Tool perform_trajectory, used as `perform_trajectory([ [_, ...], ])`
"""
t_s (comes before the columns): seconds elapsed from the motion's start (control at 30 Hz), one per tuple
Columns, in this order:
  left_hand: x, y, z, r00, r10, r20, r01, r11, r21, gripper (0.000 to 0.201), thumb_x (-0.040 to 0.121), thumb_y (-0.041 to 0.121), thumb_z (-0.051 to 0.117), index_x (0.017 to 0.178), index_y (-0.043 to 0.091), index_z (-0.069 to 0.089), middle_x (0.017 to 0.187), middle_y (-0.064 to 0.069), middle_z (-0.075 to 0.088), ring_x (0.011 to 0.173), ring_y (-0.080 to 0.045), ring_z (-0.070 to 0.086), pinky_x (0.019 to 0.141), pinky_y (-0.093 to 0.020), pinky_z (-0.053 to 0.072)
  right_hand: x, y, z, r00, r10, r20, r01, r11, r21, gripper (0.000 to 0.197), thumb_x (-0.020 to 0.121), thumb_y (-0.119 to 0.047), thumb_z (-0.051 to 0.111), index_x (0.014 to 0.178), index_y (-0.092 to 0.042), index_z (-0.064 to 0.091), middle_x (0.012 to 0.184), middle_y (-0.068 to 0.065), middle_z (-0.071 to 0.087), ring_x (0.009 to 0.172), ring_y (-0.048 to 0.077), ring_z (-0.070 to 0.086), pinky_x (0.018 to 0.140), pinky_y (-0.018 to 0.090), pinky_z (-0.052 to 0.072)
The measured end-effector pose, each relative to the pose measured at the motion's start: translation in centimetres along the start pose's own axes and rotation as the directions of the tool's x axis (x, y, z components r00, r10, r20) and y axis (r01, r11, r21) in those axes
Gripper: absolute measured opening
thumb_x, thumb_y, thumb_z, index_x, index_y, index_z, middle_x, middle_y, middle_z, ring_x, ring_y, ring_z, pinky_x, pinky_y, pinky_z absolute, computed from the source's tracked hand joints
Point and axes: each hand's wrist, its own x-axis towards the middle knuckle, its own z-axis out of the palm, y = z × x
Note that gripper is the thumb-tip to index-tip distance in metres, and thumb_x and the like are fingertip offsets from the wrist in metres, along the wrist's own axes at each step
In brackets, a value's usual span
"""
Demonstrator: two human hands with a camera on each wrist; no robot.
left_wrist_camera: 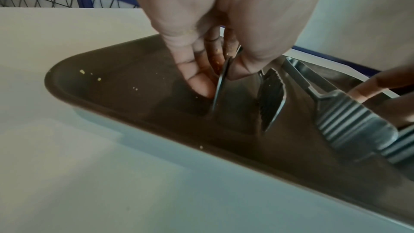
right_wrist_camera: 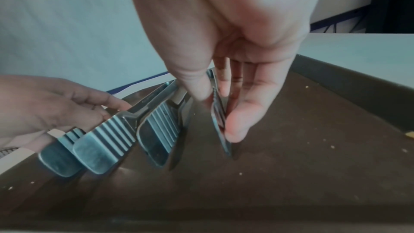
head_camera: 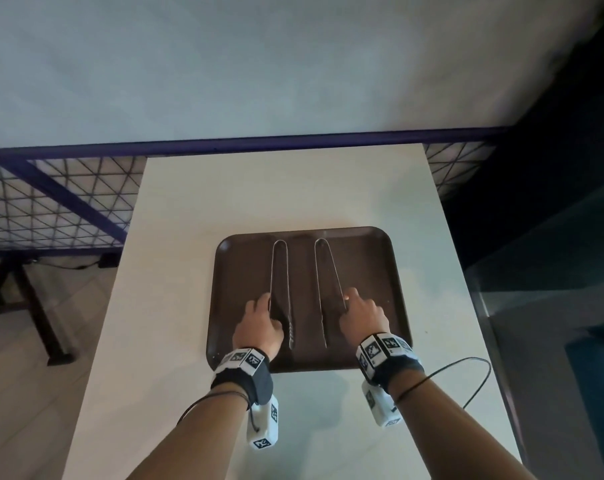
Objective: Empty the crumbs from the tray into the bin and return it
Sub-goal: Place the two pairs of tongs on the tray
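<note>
A brown tray [head_camera: 370,258] sits on a white table [head_camera: 196,209], at about 6 o'clock from the table's centre, close to the person's edge. Two metal tongs lie in it side by side, hinge ends toward 12 o'clock and ribbed tips toward 6. The left hand [head_camera: 259,323] is on the left tongs [head_camera: 280,289]; the left wrist view shows its thumb and fingers [left_wrist_camera: 199,84] pinching the outer arm, with the other arm standing free just beside the thumb. The right hand [head_camera: 363,313] mirrors this on the right tongs [head_camera: 325,289]: thumb and fingers [right_wrist_camera: 235,127] are closed around that pair's outer arm.

The likely reason for these grips is that the tongs must come off before the tray can be tipped. Each hand taking one pair would clear both at once. Pale crumbs [left_wrist_camera: 82,72] are scattered thinly on the tray floor, at 9 o'clock of the left tongs and, in the right wrist view, at 3 o'clock of the right pair, so emptying has not begun.

No bin appears in any view. Whether the tongs rest on the tray or are already lifted slightly cannot be told. The wrist views distort the tong tips and cut off the tray's near rim, and dim light makes the smaller crumbs hard to count. A glass panel at the table's 3 o'clock is only partly in frame.
</note>
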Motion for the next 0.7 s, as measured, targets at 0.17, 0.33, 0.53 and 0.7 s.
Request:
perform_trajectory([
  [0.17,-0.4,0.7,0.8,1.0,0.005,0.006,-0.005,1.0,-0.02,0.056,0.094,0.02,0.051,0.148,0.026,0.035,0.14,-0.008,0.043,0.11,-0.034,0.061,0.092,-0.043,0.046,-0.3,0.0,0.4,1.0,-0.01,0.008,0.01,1.0,0.018,0.035,0.089,-0.012,0.047,0.123,-0.018,0.045,0.108,0.016,0.067,0.1,0.039,0.064,0.072,0.036,0.044],
  [0.33,0.0,1.1,0.8,1.0,0.018,0.008,-0.018,1.0,-0.012,0.055,0.096,0.021,0.052,0.148,0.027,0.034,0.141,-0.006,0.043,0.11,-0.033,0.061,0.092,-0.042,0.047,-0.2,0.0,0.3,1.0,-0.009,0.017,0.008,0.999,0.04,0.036,0.091,-0.013,0.049,0.126,-0.018,0.044,0.11,0.015,0.067,0.101,0.038,0.064,0.073,0.035,0.045],
  [0.53,0.0,0.9,1.1,1.0,0.021,0.002,-0.021,1.0,-0.023,0.055,0.096,0.021,0.053,0.148,0.027,0.035,0.142,-0.006,0.043,0.111,-0.033,0.062,0.093,-0.042,0.048,0.0,0.0,0.5,1.0,-0.009,0.015,0.008,0.999,0.04,0.035,0.09,-0.014,0.049,0.125,-0.018,0.045,0.108,0.015,0.067,0.099,0.038,0.065,0.077,0.039,0.05],
  [0.7,-0.3,1.0,1.2,0.999,0.032,-0.013,-0.033,0.999,-0.029,0.055,0.095,0.019,0.053,0.147,0.025,0.036,0.138,-0.006,0.045,0.109,-0.033,0.062,0.092,-0.041,0.047,0.2,0.1,0.6,1.0,-0.01,0.011,0.01,0.999,0.036,0.035,0.089,-0.014,0.049,0.123,-0.018,0.045,0.107,0.015,0.067,0.098,0.038,0.064,0.077,0.04,0.051],
])
